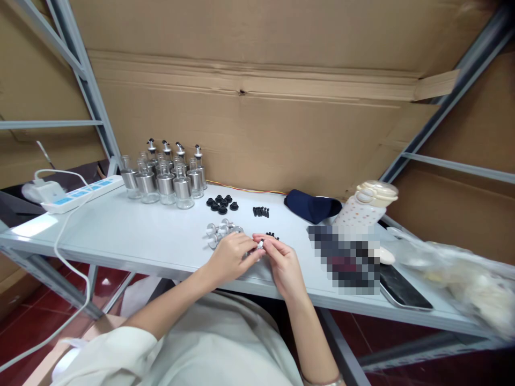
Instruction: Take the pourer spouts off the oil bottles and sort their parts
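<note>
Both my hands meet near the front edge of the table. My left hand is closed, its thumb and fingers pinching a small silvery pourer spout with a dark bit at its top. From the other side, the fingertips of my right hand close on the same piece; most of it is hidden by fingers. Just beyond my left hand lie several metal pourer parts. Behind the right fingertips is a small heap of tiny black pieces. Farther back are black stoppers and a row of short black pieces.
Glass bottles with metal sleeves stand at the back left, several topped with pourers. A power strip with a white cable is at the left. On the right are a navy cap, a spotted flask, a phone and plastic bags.
</note>
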`<action>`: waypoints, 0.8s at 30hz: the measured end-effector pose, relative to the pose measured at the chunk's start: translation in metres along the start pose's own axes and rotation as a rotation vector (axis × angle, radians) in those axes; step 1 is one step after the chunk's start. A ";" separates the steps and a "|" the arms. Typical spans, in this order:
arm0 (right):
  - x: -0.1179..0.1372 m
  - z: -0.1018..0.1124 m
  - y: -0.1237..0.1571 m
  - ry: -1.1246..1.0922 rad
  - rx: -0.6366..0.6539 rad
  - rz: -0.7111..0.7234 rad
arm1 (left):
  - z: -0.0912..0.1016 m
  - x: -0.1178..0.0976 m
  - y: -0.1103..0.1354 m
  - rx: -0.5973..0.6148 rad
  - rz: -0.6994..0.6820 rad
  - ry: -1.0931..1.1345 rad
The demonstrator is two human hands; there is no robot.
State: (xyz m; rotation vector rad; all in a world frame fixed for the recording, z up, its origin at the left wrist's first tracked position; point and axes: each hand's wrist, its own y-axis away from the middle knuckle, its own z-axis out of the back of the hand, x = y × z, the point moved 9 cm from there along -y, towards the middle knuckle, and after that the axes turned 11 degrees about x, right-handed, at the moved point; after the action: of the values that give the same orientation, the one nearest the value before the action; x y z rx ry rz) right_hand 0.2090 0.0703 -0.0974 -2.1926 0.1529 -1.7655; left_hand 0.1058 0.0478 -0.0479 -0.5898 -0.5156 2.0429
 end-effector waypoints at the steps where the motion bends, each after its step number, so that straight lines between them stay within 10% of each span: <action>1: 0.001 0.000 0.000 0.004 0.003 0.008 | 0.000 0.000 0.000 -0.012 -0.008 -0.016; 24: 0.021 -0.022 0.008 0.368 0.085 0.160 | 0.002 -0.006 0.005 0.033 -0.005 0.008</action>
State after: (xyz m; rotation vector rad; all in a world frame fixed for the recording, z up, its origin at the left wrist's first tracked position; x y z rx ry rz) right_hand 0.1935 0.0529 -0.0765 -1.7272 0.3213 -2.0236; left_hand 0.1044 0.0401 -0.0477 -0.5758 -0.4776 2.0396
